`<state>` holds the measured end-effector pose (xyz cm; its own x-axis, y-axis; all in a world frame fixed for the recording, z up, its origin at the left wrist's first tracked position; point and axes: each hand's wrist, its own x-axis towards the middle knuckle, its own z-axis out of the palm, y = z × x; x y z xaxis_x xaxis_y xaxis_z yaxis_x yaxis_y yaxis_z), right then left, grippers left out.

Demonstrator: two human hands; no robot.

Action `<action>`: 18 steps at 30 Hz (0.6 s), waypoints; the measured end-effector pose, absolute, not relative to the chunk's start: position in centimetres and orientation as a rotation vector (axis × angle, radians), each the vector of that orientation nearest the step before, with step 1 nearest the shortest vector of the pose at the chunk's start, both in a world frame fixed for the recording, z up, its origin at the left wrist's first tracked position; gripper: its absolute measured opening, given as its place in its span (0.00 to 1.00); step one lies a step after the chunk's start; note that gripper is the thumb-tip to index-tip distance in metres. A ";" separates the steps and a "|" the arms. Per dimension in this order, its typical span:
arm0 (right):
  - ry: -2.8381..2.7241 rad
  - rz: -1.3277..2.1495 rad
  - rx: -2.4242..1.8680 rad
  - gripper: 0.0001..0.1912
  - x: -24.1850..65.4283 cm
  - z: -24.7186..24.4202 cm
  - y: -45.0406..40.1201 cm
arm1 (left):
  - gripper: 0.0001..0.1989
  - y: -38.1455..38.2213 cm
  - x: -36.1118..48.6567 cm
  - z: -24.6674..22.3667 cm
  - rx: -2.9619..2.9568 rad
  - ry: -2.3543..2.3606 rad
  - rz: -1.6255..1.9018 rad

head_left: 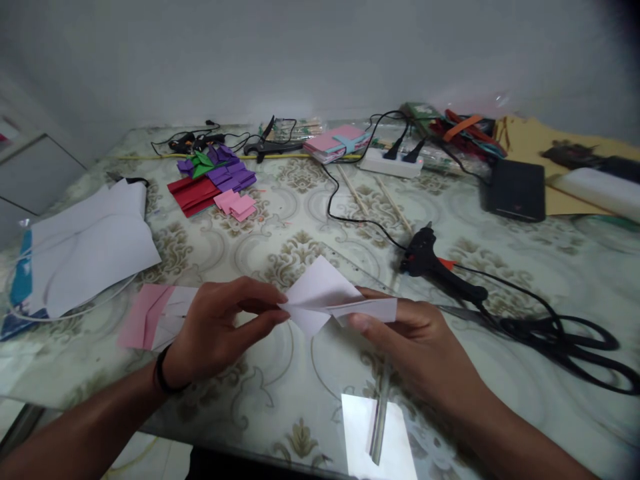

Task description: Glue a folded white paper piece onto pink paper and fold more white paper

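Observation:
Between my hands, above the table, is a folded piece of white paper (pixel 320 285) with pointed corners and an open crease. My left hand (pixel 220 327) pinches its left corner between thumb and fingertips. On the other side, my right hand (pixel 407 340) grips a narrow folded flap, thumb in front and fingers behind, partly hidden by the paper. Beside my left wrist lie pink folded paper (pixel 145 317) and white folded pieces (pixel 173 317). To the right of my right hand are black-handled scissors (pixel 550 340) and a black glue gun (pixel 430 263).
White sheets (pixel 95 243) lie at left. Further back are purple folded papers (pixel 233 175), red paper (pixel 197 195) and pink pieces (pixel 235 205). A power strip (pixel 393 162) feeds cords across the patterned tabletop (pixel 295 233). A clear narrow rod (pixel 381 420) lies near the front edge.

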<state>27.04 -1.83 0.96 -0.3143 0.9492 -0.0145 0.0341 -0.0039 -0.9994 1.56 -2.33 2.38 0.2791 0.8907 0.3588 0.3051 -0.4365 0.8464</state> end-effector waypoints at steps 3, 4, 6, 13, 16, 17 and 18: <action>-1.534 1.382 -0.990 0.06 26.6 1.4 -1.6 | 0.04 -2.2 1.6 2.4 2.005 1.119 1.093; -1.538 1.374 -0.987 0.07 26.5 1.4 -1.6 | 0.04 -2.2 1.6 2.4 2.025 1.133 1.091; -1.529 1.377 -1.002 0.08 26.4 1.4 -1.7 | 0.03 -2.3 1.7 2.3 2.016 1.165 1.117; -1.636 1.280 -1.002 0.09 26.6 1.3 -1.9 | 0.08 -2.4 1.8 2.0 1.961 1.122 1.064; -1.820 1.183 -0.847 0.07 26.5 1.2 -1.8 | 0.11 -2.3 2.0 2.2 2.162 1.013 0.935; -1.866 1.152 -0.796 0.08 26.5 1.2 -1.8 | 0.07 -2.3 2.1 2.3 2.205 0.978 0.933; -1.893 1.117 -0.758 0.10 26.5 1.1 -1.8 | 0.03 -2.4 2.2 2.4 2.236 0.953 0.955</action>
<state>26.46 -1.85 1.09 -0.5056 0.7973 0.3297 0.0970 0.4323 -0.8965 2.17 -2.36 2.40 0.5028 0.7671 0.3986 0.3973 -0.6145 0.6815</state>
